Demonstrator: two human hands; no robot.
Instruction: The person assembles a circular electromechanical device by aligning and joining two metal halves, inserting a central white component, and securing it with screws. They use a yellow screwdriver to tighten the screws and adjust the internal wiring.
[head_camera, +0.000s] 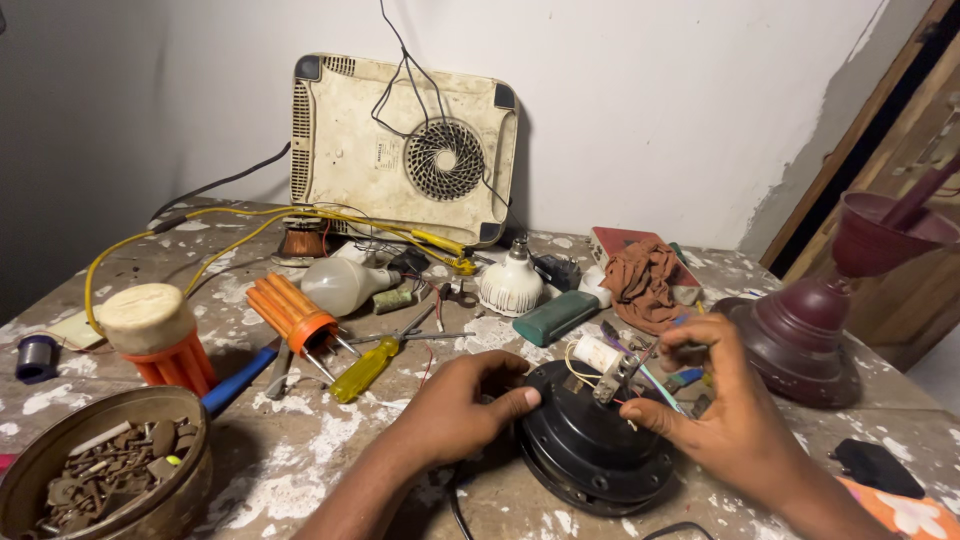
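Observation:
A round black fan motor (590, 445) lies on the paint-spattered workbench (330, 440) in front of me. My left hand (462, 405) grips its left rim, thumb resting on the top edge. My right hand (712, 400) hovers over the motor's right side and pinches thin coloured wires (650, 375) near a small metal bracket (610, 385). A white cylindrical capacitor (597, 352) sits at the motor's far edge, joined to it by wires.
A yellow-handled screwdriver (368, 368), an orange bulb housing (290, 312), bulbs (510, 285) and a green case (555, 317) lie beyond. A tin of rusty scrap parts (100, 475) stands front left. A maroon fan base (800, 335) is on the right; a cream appliance (400, 145) leans against the wall.

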